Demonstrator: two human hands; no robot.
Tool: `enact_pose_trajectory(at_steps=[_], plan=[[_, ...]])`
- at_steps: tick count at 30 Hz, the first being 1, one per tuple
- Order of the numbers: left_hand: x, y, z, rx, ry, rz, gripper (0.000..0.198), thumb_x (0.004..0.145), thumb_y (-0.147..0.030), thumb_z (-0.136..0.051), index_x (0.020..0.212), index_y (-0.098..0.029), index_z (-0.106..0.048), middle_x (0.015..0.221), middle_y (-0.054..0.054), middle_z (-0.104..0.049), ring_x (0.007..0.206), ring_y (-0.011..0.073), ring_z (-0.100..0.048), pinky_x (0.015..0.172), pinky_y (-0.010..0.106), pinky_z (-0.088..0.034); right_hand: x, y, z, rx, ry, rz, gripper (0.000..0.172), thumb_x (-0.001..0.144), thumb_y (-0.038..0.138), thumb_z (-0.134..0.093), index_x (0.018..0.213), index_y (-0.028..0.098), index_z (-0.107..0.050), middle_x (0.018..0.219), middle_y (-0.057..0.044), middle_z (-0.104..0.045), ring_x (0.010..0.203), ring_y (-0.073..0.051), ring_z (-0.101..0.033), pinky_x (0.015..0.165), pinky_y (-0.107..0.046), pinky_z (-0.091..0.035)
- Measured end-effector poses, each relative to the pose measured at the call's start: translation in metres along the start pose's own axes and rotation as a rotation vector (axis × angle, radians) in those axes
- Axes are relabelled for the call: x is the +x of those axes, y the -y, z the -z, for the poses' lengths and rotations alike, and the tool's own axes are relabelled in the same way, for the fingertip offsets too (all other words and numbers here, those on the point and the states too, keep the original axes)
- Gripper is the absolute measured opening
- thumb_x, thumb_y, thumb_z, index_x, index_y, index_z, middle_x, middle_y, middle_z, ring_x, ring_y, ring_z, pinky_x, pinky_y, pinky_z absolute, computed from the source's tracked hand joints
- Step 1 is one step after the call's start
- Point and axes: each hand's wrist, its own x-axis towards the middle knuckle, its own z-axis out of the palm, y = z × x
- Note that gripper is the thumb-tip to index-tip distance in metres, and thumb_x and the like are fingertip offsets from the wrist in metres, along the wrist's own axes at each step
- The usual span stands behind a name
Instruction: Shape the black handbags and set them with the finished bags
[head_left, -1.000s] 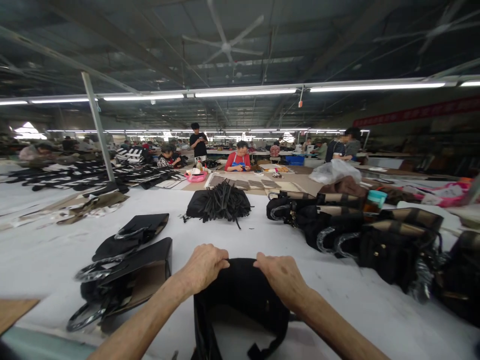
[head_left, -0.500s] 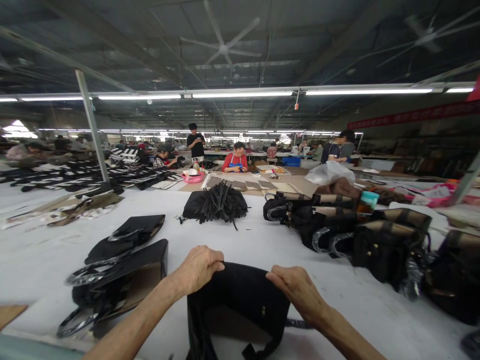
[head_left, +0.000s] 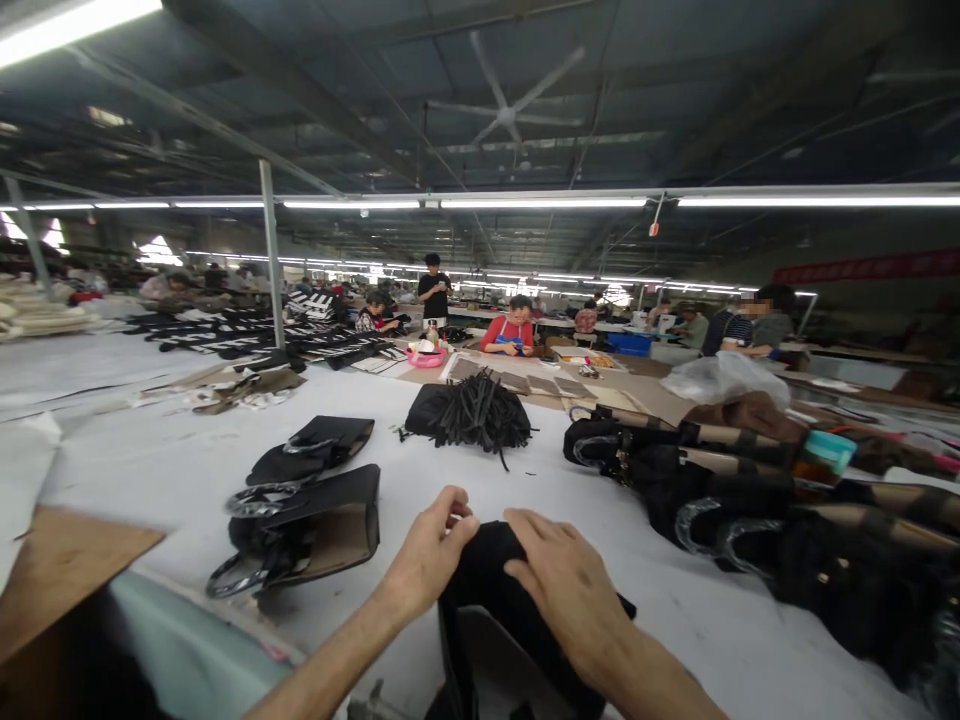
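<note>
A black handbag stands on the white table right in front of me, its open side toward me. My left hand grips the bag's top edge on the left, fingers curled over it. My right hand lies over the top on the right, fingers pressed on the black material. The two hands are close together. The lower part of the bag is cut off by the frame.
Finished black bags with wrapped handles lie to my left, and a long row of bags to my right. A bundle of black straps sits ahead. Brown cardboard lies at the near left. Other people work at far tables.
My hands have moved closer together on the bag's top, and the bag looks narrower, turned or folded. My view has swung left, showing the cardboard and more of the left table.
</note>
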Motion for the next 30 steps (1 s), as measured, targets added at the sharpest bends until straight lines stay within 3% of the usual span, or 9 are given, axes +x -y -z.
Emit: enact_pose_trajectory(at_steps=[4, 9, 12, 15, 19, 21, 24, 27, 30], plan=[[-0.022, 0.013, 0.006, -0.237, -0.198, 0.083, 0.034, 0.078, -0.048, -0.037, 0.09, -0.018, -0.048, 0.091, 0.004, -0.057, 0.087, 0.0178, -0.052, 0.079, 0.027, -0.04, 0.039, 0.027, -0.013, 0.069, 0.088, 0.215, 0.018, 0.079, 0.019, -0.05, 0.096, 0.023, -0.052, 0.091, 0.001, -0.063, 0.084, -0.017, -0.057, 0.073, -0.026, -0.035], [-0.067, 0.014, -0.001, -0.276, -0.309, 0.22, 0.061, 0.069, -0.051, -0.05, 0.117, -0.015, -0.039, 0.121, 0.012, -0.046, 0.114, 0.0244, -0.041, 0.094, 0.033, -0.034, 0.063, 0.03, -0.027, -0.014, 0.272, 0.197, 0.02, 0.084, 0.029, -0.04, 0.077, 0.021, -0.057, 0.073, -0.001, -0.065, 0.07, -0.017, -0.059, 0.057, -0.025, -0.031], [-0.092, 0.009, -0.019, -0.035, -0.281, 0.295, 0.086, 0.056, -0.034, -0.062, 0.131, -0.015, -0.025, 0.13, 0.015, -0.037, 0.117, 0.0291, -0.037, 0.096, 0.038, -0.03, 0.066, 0.023, -0.029, 0.002, 0.298, 0.204, 0.021, 0.083, 0.03, -0.04, 0.08, 0.022, -0.058, 0.074, -0.002, -0.064, 0.072, -0.017, -0.058, 0.058, -0.025, -0.03], [-0.102, 0.008, -0.026, 0.08, -0.173, 0.315, 0.081, 0.061, -0.025, -0.053, 0.134, -0.013, -0.019, 0.126, 0.014, -0.042, 0.109, 0.0262, -0.046, 0.091, 0.035, -0.035, 0.065, 0.007, -0.024, 0.054, 0.306, 0.198, 0.019, 0.082, 0.026, -0.041, 0.093, 0.023, -0.056, 0.08, -0.002, -0.064, 0.076, -0.017, -0.057, 0.062, -0.025, -0.031], [-0.082, 0.01, -0.002, 0.087, -0.029, 0.198, 0.068, 0.06, -0.01, -0.039, 0.127, -0.02, -0.034, 0.113, 0.005, -0.055, 0.097, 0.0177, -0.052, 0.085, 0.026, -0.037, 0.055, -0.027, 0.0, 0.152, 0.355, 0.169, 0.014, 0.079, 0.025, -0.045, 0.083, 0.021, -0.058, 0.079, -0.001, -0.062, 0.077, -0.015, -0.054, 0.064, -0.023, -0.032], [-0.059, 0.011, 0.017, 0.109, 0.049, 0.17, 0.054, 0.059, -0.008, -0.037, 0.108, -0.022, -0.052, 0.103, 0.003, -0.059, 0.091, 0.0167, -0.053, 0.08, 0.025, -0.038, 0.043, -0.041, 0.014, 0.153, 0.364, 0.132, 0.014, 0.078, 0.023, -0.044, 0.073, 0.02, -0.057, 0.073, -0.001, -0.061, 0.073, -0.014, -0.053, 0.062, -0.023, -0.031], [-0.022, 0.015, 0.032, 0.133, 0.094, 0.165, 0.044, 0.054, -0.004, -0.033, 0.088, -0.017, -0.058, 0.08, 0.002, -0.06, 0.075, 0.0147, -0.053, 0.067, 0.023, -0.04, 0.02, -0.053, 0.024, 0.127, 0.343, 0.048, 0.014, 0.078, 0.021, -0.044, 0.071, 0.019, -0.056, 0.072, -0.001, -0.06, 0.073, -0.015, -0.053, 0.062, -0.023, -0.031], [-0.002, 0.026, 0.021, 0.178, 0.086, 0.123, 0.044, 0.053, -0.003, -0.033, 0.086, -0.016, -0.059, 0.077, 0.001, -0.057, 0.068, 0.0125, -0.05, 0.06, 0.021, -0.038, 0.001, -0.06, 0.018, 0.121, 0.303, -0.058, 0.014, 0.079, 0.022, -0.043, 0.073, 0.019, -0.055, 0.076, -0.002, -0.061, 0.076, -0.016, -0.053, 0.063, -0.024, -0.032], [-0.006, 0.035, -0.005, 0.107, -0.054, 0.078, 0.039, 0.058, -0.004, -0.034, 0.085, -0.017, -0.059, 0.077, 0.001, -0.057, 0.07, 0.0131, -0.051, 0.064, 0.023, -0.039, -0.007, -0.067, 0.01, 0.118, 0.275, -0.143, 0.016, 0.079, 0.024, -0.042, 0.069, 0.019, -0.053, 0.073, -0.002, -0.06, 0.072, -0.015, -0.053, 0.062, -0.024, -0.031]])
